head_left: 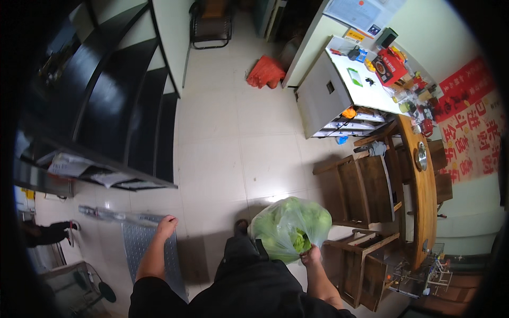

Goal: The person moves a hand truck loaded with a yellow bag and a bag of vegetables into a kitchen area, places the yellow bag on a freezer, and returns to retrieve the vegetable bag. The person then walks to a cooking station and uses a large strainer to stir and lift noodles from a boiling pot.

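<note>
From my right hand [311,255] hangs a large clear plastic bag [274,222] full of green leafy vegetables; the fingers are closed on its gathered edge. Leaves show through an opening beside the hand. Out to the left, my left hand [168,225] is closed on the end of a long strip of clear plastic [115,215], which looks like thin film or an empty bag and stretches away to the left. Under that hand lies a grey metal tread plate [149,242] with a raised pattern.
Black shelves [119,91] stand at the left, a cluttered white counter [368,89] at the upper right. Wooden chairs [362,190] line a wooden table [423,202] on the right. A red sack [265,72] lies on the tiled floor ahead. Another person [49,233] is at the far left.
</note>
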`<move>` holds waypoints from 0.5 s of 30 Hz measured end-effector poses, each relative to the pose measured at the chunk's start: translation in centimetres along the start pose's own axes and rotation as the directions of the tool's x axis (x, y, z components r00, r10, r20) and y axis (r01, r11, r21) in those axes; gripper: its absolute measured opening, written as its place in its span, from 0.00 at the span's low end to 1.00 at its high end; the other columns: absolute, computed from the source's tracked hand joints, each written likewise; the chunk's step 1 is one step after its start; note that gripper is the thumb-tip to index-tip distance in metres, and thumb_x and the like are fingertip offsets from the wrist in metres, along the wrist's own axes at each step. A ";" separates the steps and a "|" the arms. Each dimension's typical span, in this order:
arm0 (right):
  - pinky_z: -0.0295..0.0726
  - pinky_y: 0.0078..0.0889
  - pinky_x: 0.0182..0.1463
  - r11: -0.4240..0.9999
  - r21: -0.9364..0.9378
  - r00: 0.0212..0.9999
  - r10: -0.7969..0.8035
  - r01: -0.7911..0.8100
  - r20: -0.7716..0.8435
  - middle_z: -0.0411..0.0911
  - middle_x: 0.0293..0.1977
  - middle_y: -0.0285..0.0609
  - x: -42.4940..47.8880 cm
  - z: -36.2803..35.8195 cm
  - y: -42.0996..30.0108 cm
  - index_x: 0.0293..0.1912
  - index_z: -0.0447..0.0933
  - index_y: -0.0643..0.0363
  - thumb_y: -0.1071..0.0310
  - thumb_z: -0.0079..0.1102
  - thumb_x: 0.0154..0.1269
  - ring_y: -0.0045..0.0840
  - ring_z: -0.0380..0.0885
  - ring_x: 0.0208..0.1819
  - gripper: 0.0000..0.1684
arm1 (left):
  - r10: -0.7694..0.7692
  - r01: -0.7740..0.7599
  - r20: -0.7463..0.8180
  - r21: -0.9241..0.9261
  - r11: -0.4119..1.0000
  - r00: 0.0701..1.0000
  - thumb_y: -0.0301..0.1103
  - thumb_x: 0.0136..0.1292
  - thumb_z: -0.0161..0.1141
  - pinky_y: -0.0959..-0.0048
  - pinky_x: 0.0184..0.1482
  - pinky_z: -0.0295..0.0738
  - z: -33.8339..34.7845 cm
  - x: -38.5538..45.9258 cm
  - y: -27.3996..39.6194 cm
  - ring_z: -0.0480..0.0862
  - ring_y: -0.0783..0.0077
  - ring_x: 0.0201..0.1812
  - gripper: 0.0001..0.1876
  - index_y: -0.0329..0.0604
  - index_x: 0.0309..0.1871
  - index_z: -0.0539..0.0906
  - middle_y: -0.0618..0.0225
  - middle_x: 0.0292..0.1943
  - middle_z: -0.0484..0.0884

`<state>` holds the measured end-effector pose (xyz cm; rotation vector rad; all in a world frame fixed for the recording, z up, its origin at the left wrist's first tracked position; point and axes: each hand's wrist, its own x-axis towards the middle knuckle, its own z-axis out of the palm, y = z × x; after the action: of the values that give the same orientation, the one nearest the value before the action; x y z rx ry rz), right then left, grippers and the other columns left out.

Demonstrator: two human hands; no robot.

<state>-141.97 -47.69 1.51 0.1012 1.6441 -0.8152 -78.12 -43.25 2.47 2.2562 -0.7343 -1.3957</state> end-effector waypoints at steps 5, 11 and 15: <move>0.62 0.35 0.15 0.960 -0.221 0.984 -0.177 0.174 0.005 0.64 0.12 0.45 3.6 10.8 -11.7 0.30 0.71 0.66 0.56 0.50 0.64 0.32 0.64 0.11 0.19 | 0.108 -0.108 -0.001 -0.048 0.993 0.994 0.39 0.64 0.55 0.76 0.27 0.71 1.8 5.5 12.4 0.74 0.78 0.24 0.12 0.39 0.37 0.79 0.70 0.26 0.79; 0.64 0.40 0.18 0.880 -0.380 0.957 -0.238 0.283 0.163 0.69 0.17 0.49 9.5 24.9 -24.6 0.32 0.74 0.69 0.58 0.51 0.63 0.34 0.67 0.14 0.20 | -0.064 0.061 -0.031 -0.081 0.995 0.997 0.40 0.67 0.52 0.78 0.24 0.69 2.9 5.8 15.5 0.75 0.78 0.24 0.10 0.44 0.39 0.78 0.71 0.26 0.78; 0.65 0.41 0.17 0.814 -0.522 0.959 -0.143 0.255 0.246 0.66 0.18 0.45 12.1 36.4 -30.7 0.41 0.73 0.67 0.59 0.52 0.63 0.34 0.66 0.13 0.18 | 0.415 -0.234 0.095 0.925 0.299 0.905 0.36 0.60 0.55 0.64 0.22 0.73 4.9 3.0 -2.5 0.80 0.64 0.23 0.08 0.42 0.32 0.79 0.60 0.24 0.80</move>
<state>-129.95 -95.27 3.91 -0.5557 1.6547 -0.4561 -80.86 -43.37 -3.10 2.6159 -2.2407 -0.5261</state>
